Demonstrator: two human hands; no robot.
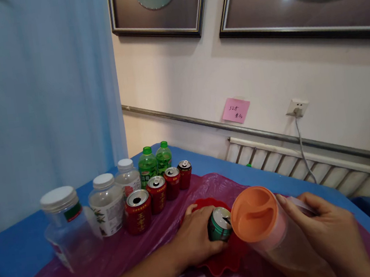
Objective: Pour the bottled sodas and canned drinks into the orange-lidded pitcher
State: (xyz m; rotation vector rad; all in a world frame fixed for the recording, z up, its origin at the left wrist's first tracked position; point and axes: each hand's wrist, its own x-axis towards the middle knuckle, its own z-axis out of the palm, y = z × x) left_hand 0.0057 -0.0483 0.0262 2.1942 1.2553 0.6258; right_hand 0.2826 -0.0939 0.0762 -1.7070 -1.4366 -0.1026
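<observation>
My left hand (197, 234) is wrapped round a green drink can (221, 224), whose silver top has an opened mouth. Beneath the can lies a red wavy-edged dish (222, 263). By its handle, my right hand (334, 232) grips a clear pitcher (291, 251) with an orange lid (255, 214). The pitcher tilts toward the can, and its lid edge is right at the can's top. Whether liquid flows between them I cannot make out. The lower part of the can is partly hidden by my fingers.
Several red cans (138, 212) stand in a row on purple plastic sheeting (119, 260). Behind them are white-capped clear jars (107, 207) and two green bottles (148, 166). A blue-covered table (238, 177) borders a wall with a radiator (276, 158) and a plugged-in cord (302, 146).
</observation>
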